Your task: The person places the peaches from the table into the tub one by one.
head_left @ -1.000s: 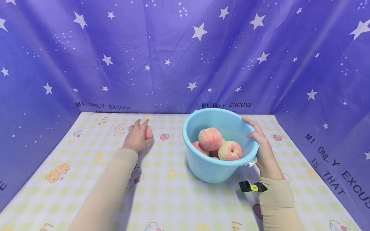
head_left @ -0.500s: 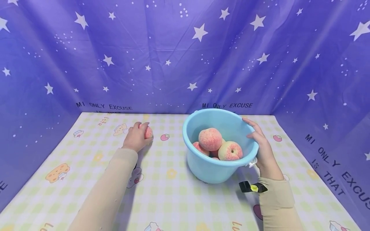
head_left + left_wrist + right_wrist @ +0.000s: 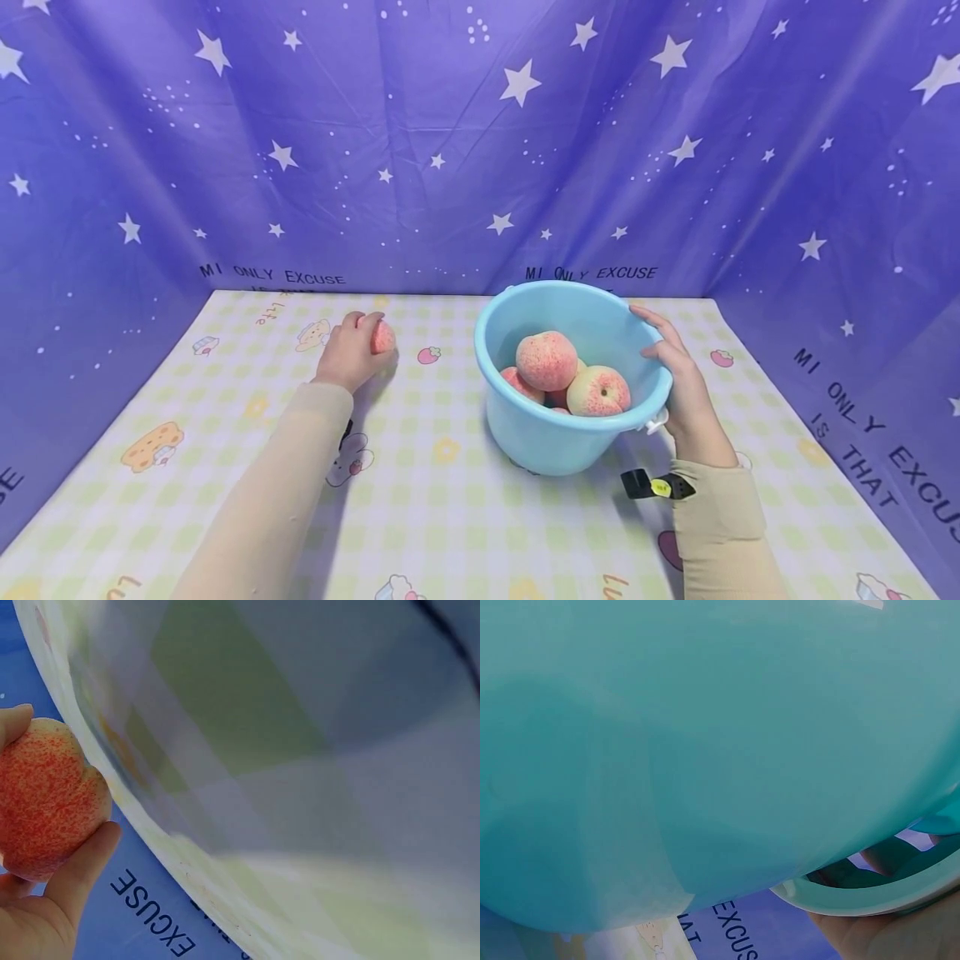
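At the back left of the table, my left hand (image 3: 351, 352) grips a red-speckled peach (image 3: 382, 337), fingers over its top and thumb along its near side. The left wrist view has this peach (image 3: 49, 802) between thumb and fingers; I cannot tell whether it touches the cloth. To the right stands a light blue bucket (image 3: 551, 446), its mouth tipped towards me. Several peaches (image 3: 546, 361) lie inside, the lower ones partly hidden. My right hand (image 3: 684, 392) holds the bucket's right rim. Up close, the bucket's wall (image 3: 705, 750) fills most of the right wrist view.
A checked cloth with cartoon prints covers the table (image 3: 442, 517). Behind it and at both sides hangs a purple-blue curtain (image 3: 390, 192) with white stars. A white handle joint (image 3: 655, 421) sticks out below the bucket's rim, close to the right hand.
The left hand's spread fingers have curled in round the peach, and hand and peach have shifted very slightly. Right hand and bucket stay as they were.
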A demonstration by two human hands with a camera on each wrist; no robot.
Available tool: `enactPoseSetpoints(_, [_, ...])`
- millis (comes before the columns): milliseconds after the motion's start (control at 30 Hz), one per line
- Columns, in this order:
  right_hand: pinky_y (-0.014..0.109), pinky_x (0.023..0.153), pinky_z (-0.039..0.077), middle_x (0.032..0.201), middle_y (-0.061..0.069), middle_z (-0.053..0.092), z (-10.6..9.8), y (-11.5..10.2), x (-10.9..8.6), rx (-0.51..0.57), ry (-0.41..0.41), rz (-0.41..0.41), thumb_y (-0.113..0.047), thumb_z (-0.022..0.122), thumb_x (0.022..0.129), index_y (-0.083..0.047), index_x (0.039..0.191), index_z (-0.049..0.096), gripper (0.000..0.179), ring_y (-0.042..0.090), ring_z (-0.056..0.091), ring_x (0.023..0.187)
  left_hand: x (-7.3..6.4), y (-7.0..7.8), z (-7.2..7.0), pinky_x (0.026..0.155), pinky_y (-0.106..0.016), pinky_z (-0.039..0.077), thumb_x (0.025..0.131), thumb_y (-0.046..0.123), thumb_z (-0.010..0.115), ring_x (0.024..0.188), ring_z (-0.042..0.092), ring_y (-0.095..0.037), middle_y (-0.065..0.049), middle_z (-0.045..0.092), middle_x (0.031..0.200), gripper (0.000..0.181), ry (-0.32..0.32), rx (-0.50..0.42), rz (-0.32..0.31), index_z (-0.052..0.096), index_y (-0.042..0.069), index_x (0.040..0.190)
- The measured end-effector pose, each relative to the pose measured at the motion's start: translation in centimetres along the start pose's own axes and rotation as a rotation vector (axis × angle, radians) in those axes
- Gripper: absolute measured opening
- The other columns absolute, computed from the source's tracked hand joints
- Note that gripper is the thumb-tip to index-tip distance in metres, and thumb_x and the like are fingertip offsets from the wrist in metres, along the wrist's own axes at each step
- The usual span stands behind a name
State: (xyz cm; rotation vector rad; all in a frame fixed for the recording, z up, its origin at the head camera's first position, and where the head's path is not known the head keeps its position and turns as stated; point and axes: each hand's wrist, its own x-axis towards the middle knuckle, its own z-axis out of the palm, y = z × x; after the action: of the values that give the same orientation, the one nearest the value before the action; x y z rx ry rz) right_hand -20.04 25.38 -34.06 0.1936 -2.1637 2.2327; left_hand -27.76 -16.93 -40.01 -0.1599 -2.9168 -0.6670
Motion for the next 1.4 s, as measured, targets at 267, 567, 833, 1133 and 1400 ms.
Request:
enactPoseSetpoints(267, [0.036,0.104,0.030,0.158,0.001,0.022,-0.1,-0.1,-0.1,-0.003,0.005,-0.001,-0.006,0.028,0.089,-0.026,0.152,0.034,0.066,0.020,0.032,0.136,-0.1,0.2,-1.0,0.103,-0.061,0.043,0.087,0.030,0.069,0.121,0.050,-0.051,-0.028,0.040,0.145,0.070,0.029,0.005,-0.019,0.042,0.011,0.148])
enactPoseSetpoints(567, [0.037,0.105,0.029,0.158,0.001,0.023,0.0,-0.1,0.0,0.005,-0.001,-0.007,-0.006,0.027,0.089,-0.025,0.152,0.034,0.066,0.019,0.032,0.135,-0.4,0.4,-1.8,0.101,-0.061,0.044,0.086,0.029,0.072,0.121,0.050,-0.049,-0.026,0.041,0.145,0.069,0.058,-0.018,-0.006,0.044,0.011,0.147])
enactPoseSetpoints(833, [0.038,0.105,0.029,0.159,0.000,0.022,0.0,-0.1,0.1,0.005,-0.006,-0.009,-0.006,0.027,0.089,-0.025,0.152,0.033,0.066,0.020,0.031,0.137,-0.7,1.0,-2.5,0.100,-0.058,0.045,0.085,0.030,0.074,0.120,0.051,-0.047,-0.024,0.045,0.144,0.068,0.089,-0.014,0.035,0.047,0.013,0.145])
enactPoseSetpoints(1133, [0.038,0.105,0.029,0.159,0.001,0.020,0.0,0.0,0.0,-0.003,-0.002,-0.005,-0.007,0.028,0.089,-0.026,0.152,0.034,0.066,0.020,0.031,0.136,-1.0,1.7,-3.3,0.097,-0.057,0.046,0.085,0.031,0.075,0.117,0.052,-0.045,-0.023,0.047,0.141,0.068,0.104,0.031,0.072,0.048,0.014,0.145])
enactPoseSetpoints(1400, [0.038,0.105,0.029,0.160,0.000,0.020,0.0,0.0,-0.1,-0.008,-0.001,-0.001,-0.007,0.028,0.089,-0.028,0.151,0.035,0.066,0.020,0.031,0.136,-1.3,2.0,-3.6,0.096,-0.057,0.047,0.085,0.032,0.075,0.116,0.052,-0.046,-0.023,0.048,0.139,0.067,0.107,0.053,0.088,0.048,0.016,0.144])
